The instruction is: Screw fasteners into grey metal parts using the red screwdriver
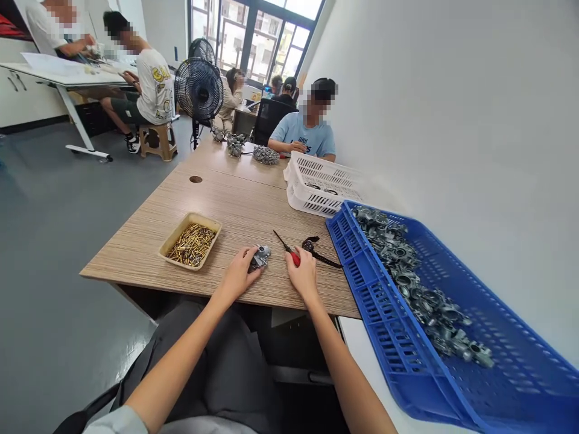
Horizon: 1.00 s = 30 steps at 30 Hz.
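My left hand rests on the wooden table near its front edge, fingers closed round a small grey metal casting. Just to its right, my right hand grips a red-handled screwdriver, whose thin dark shaft points up and to the left. A small black part with a thin tail lies on the table right of the screwdriver. A shallow beige tray of several small brass screws sits to the left of my left hand.
A big blue crate holding several grey metal castings fills the right side. Behind it stands a white basket. A person in a blue shirt sits at the table's far end; others and two floor fans are beyond.
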### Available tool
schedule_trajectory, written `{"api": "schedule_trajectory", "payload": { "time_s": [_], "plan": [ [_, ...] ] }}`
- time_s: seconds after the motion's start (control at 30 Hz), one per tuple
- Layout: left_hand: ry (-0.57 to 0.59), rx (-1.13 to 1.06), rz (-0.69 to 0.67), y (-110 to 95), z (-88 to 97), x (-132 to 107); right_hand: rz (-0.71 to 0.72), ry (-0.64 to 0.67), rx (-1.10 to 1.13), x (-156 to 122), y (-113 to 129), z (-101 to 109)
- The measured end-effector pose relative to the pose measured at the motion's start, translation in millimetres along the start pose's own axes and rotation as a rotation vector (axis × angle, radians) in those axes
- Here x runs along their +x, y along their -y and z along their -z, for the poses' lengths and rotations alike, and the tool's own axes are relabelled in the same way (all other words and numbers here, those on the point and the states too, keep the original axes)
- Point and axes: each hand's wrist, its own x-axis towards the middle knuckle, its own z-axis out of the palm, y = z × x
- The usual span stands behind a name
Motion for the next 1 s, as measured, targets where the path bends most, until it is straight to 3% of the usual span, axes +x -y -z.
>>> {"api": "schedule_trajectory", "payload": {
  "time_s": [0.13,0.23,0.33,0.47,0.67,0.73,0.8,0.9,1.0],
  "plan": [
    [0.000,-0.049,-0.012,5.1,-3.0,-1.9,0.144,0.263,0.266,-4.9,39.1,-11.2],
    [0.029,-0.095,-0.040,10.7,-4.6,-3.6,0.235,0.375,0.266,-7.8,58.9,-18.0],
    [0.009,-0.107,-0.007,13.5,-5.6,-5.3,0.224,0.432,0.313,-7.5,65.2,-19.9],
    [0.029,-0.114,-0.027,11.0,-2.2,-7.7,0.120,0.360,0.299,-8.0,67.2,-23.0],
    [0.050,-0.139,0.014,7.9,8.4,-11.0,-0.286,0.206,0.452,-13.1,70.2,-23.9],
    [0.052,-0.127,0.031,8.4,11.3,-11.8,-0.333,0.136,0.552,-22.4,72.8,-4.6],
    [0.077,-0.125,0.038,8.9,14.0,-12.5,-0.288,0.080,0.618,-39.8,79.9,29.6],
    [0.097,-0.104,0.038,9.1,17.7,-13.2,-0.263,-0.085,0.536,-79.3,98.6,100.0],
    [0.106,-0.089,0.056,8.8,20.7,-13.6,-0.317,-0.306,0.311,-124.8,111.6,174.7]
  ]
}}
